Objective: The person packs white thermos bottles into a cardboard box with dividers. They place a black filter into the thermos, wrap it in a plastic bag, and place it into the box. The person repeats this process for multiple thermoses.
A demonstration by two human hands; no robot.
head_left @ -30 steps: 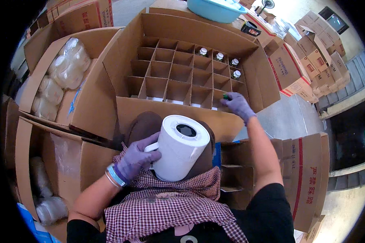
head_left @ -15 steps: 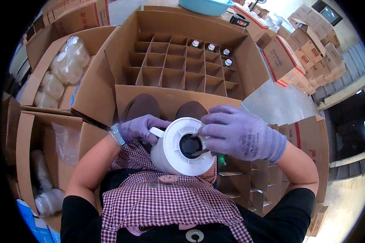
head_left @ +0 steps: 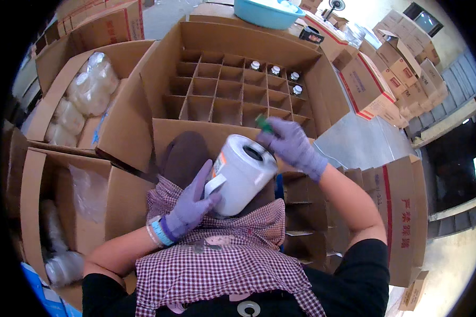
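Observation:
A white cylindrical jug (head_left: 246,177) with a side handle and an orange label leans over my lap, its round dark mouth facing up and away. My left hand (head_left: 189,208), in a purple glove, holds it by the side at the handle, thumb and fingers on either side. Beyond the mouth and slightly above it, my right hand (head_left: 296,145), also gloved, is closed around a green-handled tool (head_left: 263,123). The green part sticks out past the fingers; the rest is hidden or blurred, so its kind is unclear.
Ahead stands a large divided carton (head_left: 217,79) with several white-capped bottles (head_left: 275,70). Open boxes with clear plastic containers (head_left: 90,87) and bags (head_left: 88,190) sit at left. Another divided carton (head_left: 404,211) is at right. A blue basin (head_left: 269,13) stands at the back.
My right hand has drawn the tool out of the jug's mouth and moved it up and away. The jug has tipped, showing more of its side; my left hand has shifted lower on it.

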